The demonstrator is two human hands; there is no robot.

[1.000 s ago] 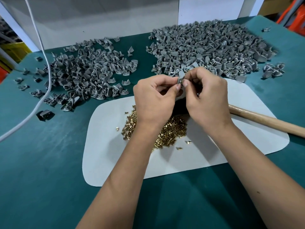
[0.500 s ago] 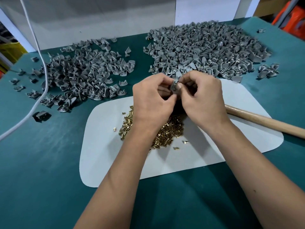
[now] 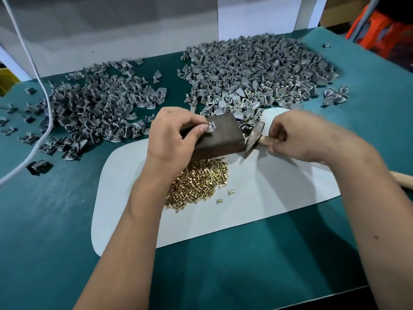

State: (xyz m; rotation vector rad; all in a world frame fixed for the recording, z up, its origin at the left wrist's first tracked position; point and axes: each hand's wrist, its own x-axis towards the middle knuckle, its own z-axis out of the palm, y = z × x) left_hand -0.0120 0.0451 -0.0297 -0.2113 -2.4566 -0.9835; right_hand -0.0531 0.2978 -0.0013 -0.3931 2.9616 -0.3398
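The part [image 3: 211, 127] was a small, pale grey piece with a thin curved flap, matte like moulded plastic. A bright brass rivet [image 3: 207, 124] showed at its left edge. It sat on the top face of the block [image 3: 223, 137], near that face's left corner. The left hand [image 3: 172, 137] pinched it there between thumb and forefinger, with the other fingers curled down over the block's left end. How the rivet sat in the part was too small to tell.

The block was a dark, dull brown slab of metal with squared edges and worn faces. It lay on the far edge of the mat [image 3: 257, 204], its long axis running left to right and tipped slightly away.

The right hand [image 3: 297, 135] gripped the hammer [image 3: 254, 137], its fingers wrapped round the pale wooden handle just behind the head. The head was dark, rough steel tapering to a wedge. It stood across the handle, just beside the block's right end, with the wedge pointing down at the mat. The handle ran back to the right under the wrist, and its butt showed at the right edge of the view.

The mat was a smooth white sheet with rounded corners, lying on a teal surface [image 3: 55, 231]. A heap [image 3: 199, 182] of short, shiny brass rivets lay on it just in front of the block. Two grey piles of like parts lay beyond it, the left pile [image 3: 100, 113] darker and flatter and the right pile [image 3: 257, 74] paler and thicker. A white cable [image 3: 35, 70] hung across the left pile.
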